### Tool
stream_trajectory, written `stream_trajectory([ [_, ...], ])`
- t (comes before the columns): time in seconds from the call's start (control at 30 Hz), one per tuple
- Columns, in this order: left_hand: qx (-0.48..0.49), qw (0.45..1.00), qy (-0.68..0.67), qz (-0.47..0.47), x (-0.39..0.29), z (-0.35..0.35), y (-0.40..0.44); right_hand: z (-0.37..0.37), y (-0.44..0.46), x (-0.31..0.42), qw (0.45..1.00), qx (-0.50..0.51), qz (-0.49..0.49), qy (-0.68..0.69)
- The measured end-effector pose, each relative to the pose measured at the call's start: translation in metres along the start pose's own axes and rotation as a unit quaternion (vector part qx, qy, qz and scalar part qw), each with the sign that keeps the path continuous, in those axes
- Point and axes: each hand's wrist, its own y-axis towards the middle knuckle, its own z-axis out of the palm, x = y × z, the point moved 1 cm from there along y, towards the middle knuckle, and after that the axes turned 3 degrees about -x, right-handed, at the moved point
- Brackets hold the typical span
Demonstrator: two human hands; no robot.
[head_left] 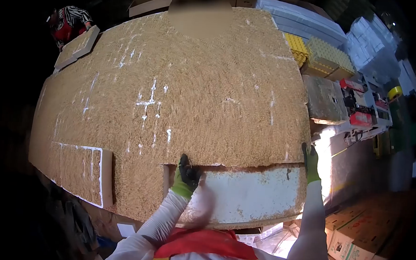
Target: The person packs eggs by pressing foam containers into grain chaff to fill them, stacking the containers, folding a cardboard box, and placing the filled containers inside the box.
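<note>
A broad, rough tan layer (210, 92) covers the work table, with white lines and patches showing through it. At its near side a rectangular gap bares a pale, smooth surface (251, 193) sprinkled with tan crumbs. My left hand (187, 175), in a green and black glove, is at the gap's left corner with its fingers curled; what they hold, if anything, is hidden. At the layer's right edge is my right hand (311, 162), gloved alike, with thumb and fingers apart and touching the edge. A loose tan slab with a white border (78, 172) lies on the layer at left.
At the far left a person in a red apron (68, 24) holds another tan slab (78, 47). Yellow egg-crate-like stacks (327, 58) and white wrapped bundles (303, 22) stand back right. A metal-topped box (325, 101) adjoins the right edge. Cardboard boxes (357, 246) are low right.
</note>
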Motion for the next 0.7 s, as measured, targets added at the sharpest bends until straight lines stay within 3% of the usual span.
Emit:
stream_trajectory([
  [0.1,-0.002,0.996,-0.064,-0.059,-0.007,0.015,-0.015,-0.003,-0.01,0.02,0.992,0.027,0.034,0.118],
  [0.17,-0.018,0.996,-0.063,-0.053,-0.008,0.02,-0.022,-0.009,-0.008,0.034,0.982,0.047,0.07,0.171],
  [0.23,0.028,0.999,-0.038,-0.003,-0.003,-0.008,-0.009,-0.016,-0.01,0.046,0.96,0.05,0.125,0.246],
  [0.27,0.047,0.998,-0.025,0.024,-0.004,-0.017,-0.011,-0.025,0.001,0.036,0.983,0.092,0.068,0.145],
  [0.3,0.051,0.971,0.128,0.196,-0.004,-0.021,-0.013,-0.025,0.011,0.025,0.99,0.132,0.008,0.046],
  [0.33,0.051,0.893,0.278,0.351,-0.002,-0.014,-0.027,-0.019,-0.01,0.077,0.972,0.15,0.106,0.145],
  [0.4,0.064,0.885,0.291,0.357,0.002,-0.013,-0.034,-0.024,-0.011,0.085,0.975,0.157,0.101,0.118],
  [0.43,0.077,0.961,0.148,0.221,-0.002,-0.012,-0.029,-0.023,-0.005,0.082,0.98,0.163,0.057,0.102],
  [0.47,0.086,0.993,-0.002,0.077,-0.007,-0.01,-0.023,-0.024,-0.002,0.079,0.978,0.165,0.057,0.115],
  [0.5,0.087,0.982,-0.154,-0.068,-0.01,-0.011,-0.022,-0.027,-0.004,0.075,0.975,0.173,0.062,0.127],
  [0.6,-0.087,0.985,-0.148,-0.035,-0.006,0.007,-0.028,-0.027,-0.015,0.102,0.972,0.189,0.078,0.116],
  [0.67,0.046,0.992,-0.113,-0.011,0.0,-0.005,-0.011,-0.027,-0.019,0.114,0.968,0.198,0.094,0.119],
  [0.7,0.042,0.995,-0.086,-0.008,0.003,-0.006,-0.007,-0.027,-0.019,0.112,0.965,0.206,0.103,0.125],
])
